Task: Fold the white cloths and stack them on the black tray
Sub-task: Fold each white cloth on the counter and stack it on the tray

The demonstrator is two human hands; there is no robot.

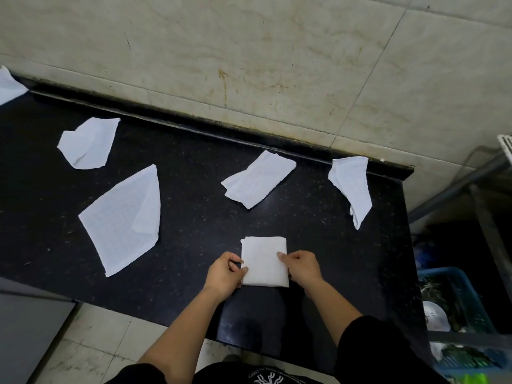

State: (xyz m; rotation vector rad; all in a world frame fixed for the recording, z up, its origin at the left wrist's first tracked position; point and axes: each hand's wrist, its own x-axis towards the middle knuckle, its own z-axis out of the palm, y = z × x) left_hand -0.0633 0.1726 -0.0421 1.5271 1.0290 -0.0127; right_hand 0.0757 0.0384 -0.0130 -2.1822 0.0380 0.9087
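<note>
folded cloth (264,266) lies flat on the black surface (194,234), close to its front edge and a little right of centre. it is a neat rectangle, with layers showing at the far left corner.

left hand (224,273) is at the cloth's left edge, fingers curled. its grip pinches that edge near the lower corner. right hand (300,268) is at the right edge, with the thumb lying on top of the cloth and the other fingers down along the side. i read that grip as closed on the cloth too. both forearms come in from the bottom of my view.

four loose cloths lie further back, all apart from one another and from the folded one:
- large cloth (124,217), to the left, spread flat with one corner turned over.
- crumpled cloth (88,144), far left, behind the large one.
- half-folded cloth (259,180), straight behind the hands, lying at an angle.
- twisted cloth (352,187), near the right end of the surface, long and bunched.

a cloth corner (9,85) pokes in at the left edge of my view, by the tiled wall (249,51).

a blue crate (457,300) sits low beyond the right end of the surface. its contents are too dim to name. pale floor tiles (91,342) show at lower left.
</note>
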